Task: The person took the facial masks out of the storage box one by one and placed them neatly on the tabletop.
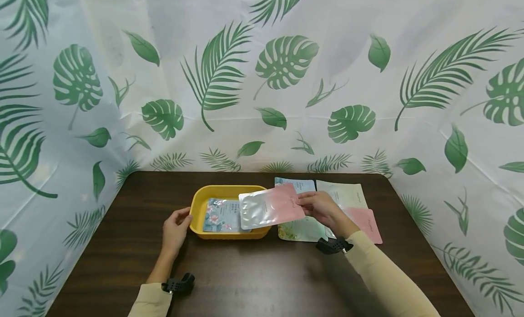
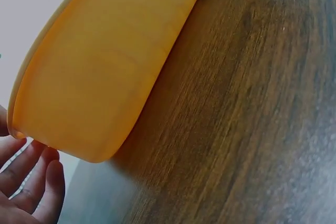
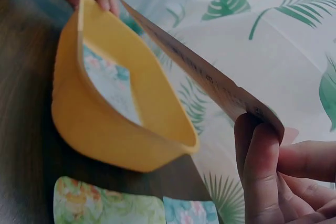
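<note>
A yellow plastic basket (image 1: 197,219) stands on the table, with a blue floral face-mask packet (image 1: 223,215) lying inside. At its left end, my left hand (image 1: 176,228) pinches the rim; in the left wrist view the fingers (image 2: 39,169) show at the basket's end wall. My right hand (image 1: 321,208) pinches a pink and silver face-mask packet (image 1: 272,205) by its right edge, between thumb and fingers. That packet is tilted over the basket's right part and covers some of the blue one. The right wrist view shows the held packet (image 3: 210,80) nearly edge-on, above the rim.
Right of the basket lie more packets: a blue one (image 1: 304,185), a cream one (image 1: 348,194), a green floral one (image 1: 300,229) and a pink one (image 1: 368,223). A leaf-print cloth (image 1: 229,139) hangs behind the dark wooden table (image 1: 254,276).
</note>
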A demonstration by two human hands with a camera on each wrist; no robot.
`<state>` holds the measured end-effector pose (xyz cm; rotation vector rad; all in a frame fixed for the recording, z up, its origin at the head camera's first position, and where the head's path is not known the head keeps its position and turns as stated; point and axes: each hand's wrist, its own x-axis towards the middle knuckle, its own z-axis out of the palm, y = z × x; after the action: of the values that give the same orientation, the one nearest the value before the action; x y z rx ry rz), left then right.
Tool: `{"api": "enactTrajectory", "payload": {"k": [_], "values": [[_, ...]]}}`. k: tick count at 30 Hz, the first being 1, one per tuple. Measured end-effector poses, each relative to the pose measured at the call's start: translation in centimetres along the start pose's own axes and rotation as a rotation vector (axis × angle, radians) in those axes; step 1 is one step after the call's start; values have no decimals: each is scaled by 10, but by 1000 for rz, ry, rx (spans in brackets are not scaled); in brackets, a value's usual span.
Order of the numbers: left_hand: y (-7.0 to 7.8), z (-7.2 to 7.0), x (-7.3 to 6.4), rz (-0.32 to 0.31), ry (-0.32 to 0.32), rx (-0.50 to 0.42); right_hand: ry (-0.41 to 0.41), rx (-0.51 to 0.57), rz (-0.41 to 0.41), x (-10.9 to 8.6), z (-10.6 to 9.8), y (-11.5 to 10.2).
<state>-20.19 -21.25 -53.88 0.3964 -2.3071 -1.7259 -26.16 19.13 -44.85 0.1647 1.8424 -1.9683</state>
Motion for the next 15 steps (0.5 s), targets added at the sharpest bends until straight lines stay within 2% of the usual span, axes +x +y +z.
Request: {"api": "enactTrajectory", "payload": {"k": [7,12,15], "values": [[1,-1,0,17,7,29,-53,17,5,-17,-26,6],[0,0,1,75,47,2,-77,33,6,-29,-43,11],[-1,0,0,96,50,4,-80,30,16,-38,-53,16]]}}
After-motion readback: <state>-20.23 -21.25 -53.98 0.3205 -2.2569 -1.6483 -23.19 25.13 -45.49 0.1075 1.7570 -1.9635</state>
